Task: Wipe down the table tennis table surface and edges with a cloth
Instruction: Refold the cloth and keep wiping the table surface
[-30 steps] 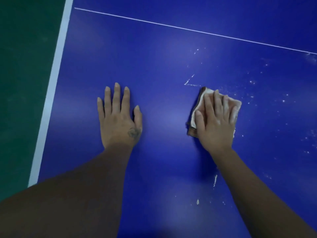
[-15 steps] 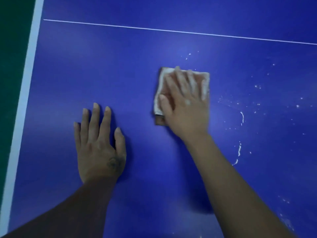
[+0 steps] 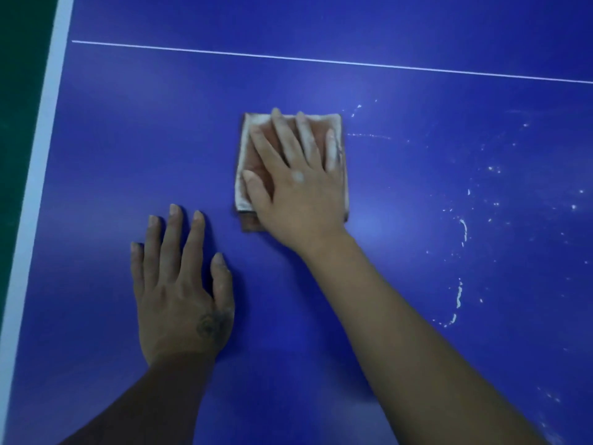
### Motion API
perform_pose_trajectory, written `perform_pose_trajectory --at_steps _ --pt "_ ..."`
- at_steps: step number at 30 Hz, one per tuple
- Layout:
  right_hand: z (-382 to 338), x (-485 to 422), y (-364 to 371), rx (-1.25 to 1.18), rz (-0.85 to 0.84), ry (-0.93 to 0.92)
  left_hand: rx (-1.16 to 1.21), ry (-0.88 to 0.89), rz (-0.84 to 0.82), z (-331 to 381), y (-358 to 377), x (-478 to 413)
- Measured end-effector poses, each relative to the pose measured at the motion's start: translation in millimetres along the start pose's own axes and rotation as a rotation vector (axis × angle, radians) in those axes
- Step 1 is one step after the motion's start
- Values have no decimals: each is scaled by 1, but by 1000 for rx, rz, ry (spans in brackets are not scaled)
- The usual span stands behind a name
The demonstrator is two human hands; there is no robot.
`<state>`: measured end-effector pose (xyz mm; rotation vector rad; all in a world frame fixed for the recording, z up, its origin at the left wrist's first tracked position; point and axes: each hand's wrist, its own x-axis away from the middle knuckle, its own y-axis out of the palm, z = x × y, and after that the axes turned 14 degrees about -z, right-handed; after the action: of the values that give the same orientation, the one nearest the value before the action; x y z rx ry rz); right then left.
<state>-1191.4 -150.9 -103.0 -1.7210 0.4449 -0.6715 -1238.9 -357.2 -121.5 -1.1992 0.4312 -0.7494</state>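
Head cam: vs half a sec ago, the folded cloth (image 3: 248,155) and the R hand (image 3: 298,187) on it are sitting further left, closer to the L hand (image 3: 179,293), which is staying put on the blue tabletop (image 3: 128,139).

Progress, my read: mid-job. The area around & left of the cloth is looking clean. White specks & streaks (image 3: 460,290) are dotting the right side, so that patch is waiting. The part beyond the thin white line (image 3: 321,61) is looking unmarked. The white edge band (image 3: 41,155) at left is giving no sign either way; edges prob. still to do.

Pose: R arm is reaching fwd & slightly left, palm flat on the cloth. Its fingers are straight & spread, thumb out, pressing down, not pinching. L hand is lying palm-down, nearer & left of the cloth and not touching it. Its fingers are straight & slightly apart, bracing, holding nothing. Cloth is lying flat mid-table, well apart from the edge band.
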Motion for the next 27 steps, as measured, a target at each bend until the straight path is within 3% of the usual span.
perform_pose_trajectory --at_steps 4,10,15,18,23,27 --pt "35 -31 -11 61 12 10 7 9 13 1 1 -1" --pt "169 -17 -32 -27 34 364 27 -14 -2 4 -1 0" --pt "173 -4 -36 -136 20 526 38 -26 -10 5 -3 0" --pt "135 -9 -29 -49 25 469 28 -15 -12 3 -2 0" --pt "55 -37 -17 39 -2 139 27 0 -13 1 0 0" --pt "95 -56 -25 65 32 95 25 7 12 4 0 -1"
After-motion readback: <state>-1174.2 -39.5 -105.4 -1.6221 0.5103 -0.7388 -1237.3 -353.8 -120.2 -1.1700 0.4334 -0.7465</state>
